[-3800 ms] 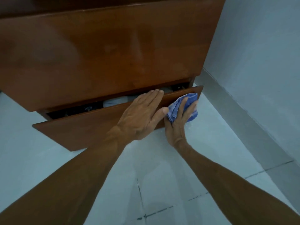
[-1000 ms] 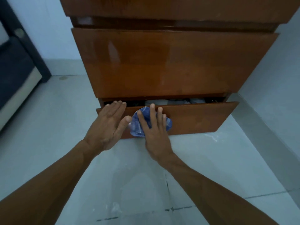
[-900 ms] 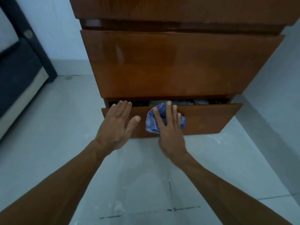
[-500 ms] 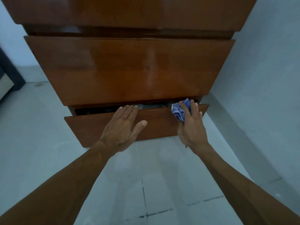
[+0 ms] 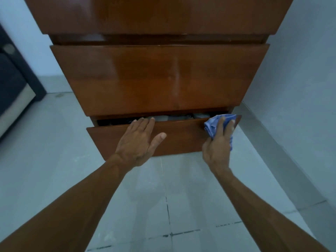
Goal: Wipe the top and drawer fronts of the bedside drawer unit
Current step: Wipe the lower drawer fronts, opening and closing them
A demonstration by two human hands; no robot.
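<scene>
**Desk:** What is the hand on the right doing?

**Photographer:** The right hand (image 5: 218,144) presses a bunched blue cloth (image 5: 211,126) against the far right end of the bottom drawer front (image 5: 181,140). Its fingers lie nearly straight over the cloth. The thumb is hidden, so I cannot tell whether it pinches.

**Desk:** And the other one?

**Photographer:** The left hand (image 5: 140,142) lies flat on the same front near its middle, fingers straight and together, thumb spread. It holds nothing. That drawer of the bedside drawer unit (image 5: 158,79) stands slightly pulled out.

**Desk:** Where does the wipe go from here?

**Photographer:** The front's long axis runs left to right, and nearly all of it lies left of the cloth. I would judge the next stroke to be a leftward sweep, towards the bracing hand.
</scene>
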